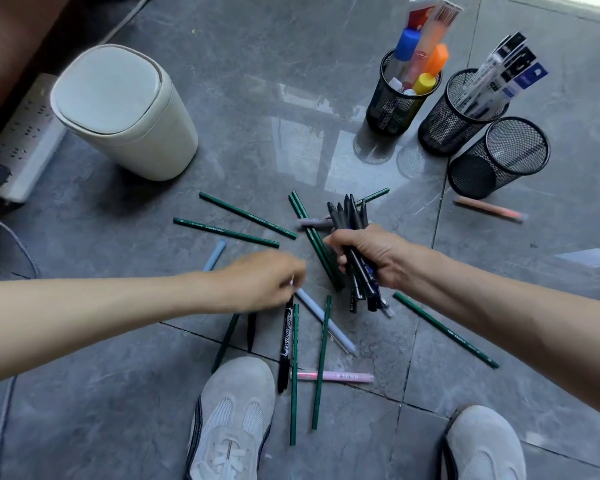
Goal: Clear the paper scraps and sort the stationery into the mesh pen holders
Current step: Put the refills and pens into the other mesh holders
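Note:
My right hand [371, 254] is shut on a bundle of black pens [352, 216], tips pointing away from me. My left hand [264, 280] reaches down with its fingers pinched at the top end of a black marker [286, 337] lying on the floor. Green pencils [248, 215] lie scattered around both hands, with a pink pen [336, 376], a grey-blue pen [326, 322] and a light blue pen [215, 254]. Three black mesh holders stand at the back right: one with markers and glue [395, 105], one with refill packs [454, 123], one empty [492, 161].
A white lidded bin [125, 112] stands at the back left beside a power strip [21, 140]. An orange pen [489, 209] lies near the empty holder. My two grey shoes [232, 420] [482, 448] are at the bottom on the grey tiled floor.

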Demonstrator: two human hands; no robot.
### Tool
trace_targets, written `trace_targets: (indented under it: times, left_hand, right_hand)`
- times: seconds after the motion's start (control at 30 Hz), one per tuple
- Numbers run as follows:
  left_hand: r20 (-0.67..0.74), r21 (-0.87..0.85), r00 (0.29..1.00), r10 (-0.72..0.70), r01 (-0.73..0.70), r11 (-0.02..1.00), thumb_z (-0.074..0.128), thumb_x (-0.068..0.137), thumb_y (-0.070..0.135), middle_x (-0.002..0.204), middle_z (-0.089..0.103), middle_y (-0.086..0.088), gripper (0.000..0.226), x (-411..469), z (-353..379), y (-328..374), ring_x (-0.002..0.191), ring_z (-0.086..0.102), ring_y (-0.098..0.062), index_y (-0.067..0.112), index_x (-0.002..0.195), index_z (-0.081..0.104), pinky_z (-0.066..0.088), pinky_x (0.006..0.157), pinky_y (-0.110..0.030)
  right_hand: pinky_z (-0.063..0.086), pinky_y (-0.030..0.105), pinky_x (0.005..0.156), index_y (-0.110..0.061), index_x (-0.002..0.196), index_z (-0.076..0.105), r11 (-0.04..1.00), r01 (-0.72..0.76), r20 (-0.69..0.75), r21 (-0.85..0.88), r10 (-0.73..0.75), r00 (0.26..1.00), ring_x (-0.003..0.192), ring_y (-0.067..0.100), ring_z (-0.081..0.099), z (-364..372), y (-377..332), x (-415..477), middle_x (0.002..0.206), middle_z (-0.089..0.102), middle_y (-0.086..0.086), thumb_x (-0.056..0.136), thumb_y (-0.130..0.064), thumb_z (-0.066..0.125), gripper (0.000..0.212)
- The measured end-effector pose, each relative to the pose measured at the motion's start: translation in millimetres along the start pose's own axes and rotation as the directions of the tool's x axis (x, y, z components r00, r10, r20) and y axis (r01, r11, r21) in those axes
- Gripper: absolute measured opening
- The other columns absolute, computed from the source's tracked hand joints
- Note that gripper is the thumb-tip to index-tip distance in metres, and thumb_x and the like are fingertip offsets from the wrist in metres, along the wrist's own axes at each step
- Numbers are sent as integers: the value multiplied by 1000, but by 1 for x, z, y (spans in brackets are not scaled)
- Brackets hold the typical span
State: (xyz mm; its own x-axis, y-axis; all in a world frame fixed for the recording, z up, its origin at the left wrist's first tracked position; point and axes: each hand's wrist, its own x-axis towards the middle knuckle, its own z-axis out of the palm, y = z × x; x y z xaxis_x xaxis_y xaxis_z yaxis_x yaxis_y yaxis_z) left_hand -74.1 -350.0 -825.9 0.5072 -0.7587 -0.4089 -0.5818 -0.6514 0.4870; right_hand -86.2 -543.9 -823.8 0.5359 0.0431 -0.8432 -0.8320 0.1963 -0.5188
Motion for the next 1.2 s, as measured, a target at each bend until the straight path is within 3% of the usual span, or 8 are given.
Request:
trace_targets:
  times: [0.07, 0.13, 0.33, 0.63, 0.83, 1.03, 1.13, 1.2]
  left_hand:
    - [132, 297, 928, 348, -372, 879, 63, 74, 11, 86, 53, -2, 17, -15, 20, -12, 69, 55, -21, 18, 86, 54, 34, 46, -27]
    - [263, 419, 815, 517, -579, 700, 67, 63, 7, 81, 51, -2, 29, -24, 32, -17, 62, 51, -20, 17, 85, 50, 37, 39, -26]
    - [273, 565, 668, 692, -694, 447, 46, 85, 10, 84, 51, -3, 10, -17, 37, -19, 71, 48, -18, 15, 81, 54, 38, 48, -30]
    - [343, 591, 643, 685, -715, 375, 38, 80, 6, 77, 49, -4, 13, -13, 2, -67, 60, 48, -20, 12, 91, 39, 38, 37, -30]
    - [382, 608, 658, 648, -708, 360, 61, 71, 5, 84, 50, -4, 22, -13, 6, -69, 62, 48, -20, 14, 82, 46, 39, 39, -29]
    - [356, 601, 633, 688, -719, 350, 48, 79, 10, 83, 50, -5, 3, -7, -5, -59, 64, 48, -19, 13, 80, 48, 38, 41, -30]
    - [317, 579, 671, 670, -697, 424, 46, 80, 8, 82, 50, -7, 11, -1, -17, -59, 65, 49, -22, 12, 86, 39, 44, 44, -34]
    - [224, 507, 776, 590, -610, 609, 41, 83, 8, 84, 54, -7, 12, 2, -22, -57, 66, 50, -23, 13, 93, 38, 46, 48, -35]
  right_hand:
    - [42, 21, 41, -9, 65, 56, 994, 28, -28, -108, -32, 999, 37, 13, 44, -4, 2, 1, 46, 48, 4, 75, -6, 74, 21]
    - [41, 23, 42, -9, 66, 56, 989, 37, -61, -141, -46, 997, 37, 14, 44, -6, 2, 1, 47, 49, 4, 74, -10, 77, 22]
    - [46, 18, 41, -3, 75, 56, 988, -33, 33, 148, 28, 999, 40, 13, 51, -11, -4, 1, 51, 54, 7, 84, 0, 62, 12]
    - [39, 19, 42, -9, 70, 56, 1000, -17, 53, -19, 18, 998, 37, 8, 41, -10, -4, -3, 47, 48, 0, 81, -13, 72, 19]
    - [42, 19, 41, -7, 75, 60, 998, -23, 21, 56, 22, 1000, 37, 9, 42, -13, -4, -2, 49, 49, 1, 80, -11, 72, 13]
    - [43, 18, 40, -5, 82, 63, 991, -47, 19, 123, 45, 999, 38, 9, 46, -16, -4, -1, 50, 52, 2, 81, -10, 70, 9]
    - [46, 18, 41, -4, 81, 62, 987, -53, 25, 152, 50, 998, 40, 10, 50, -17, -3, 0, 54, 54, 4, 82, -9, 69, 8]
    - [47, 19, 41, -4, 85, 62, 983, -52, 32, 178, 47, 998, 41, 11, 51, -17, -2, 0, 55, 55, 4, 81, -9, 69, 9]
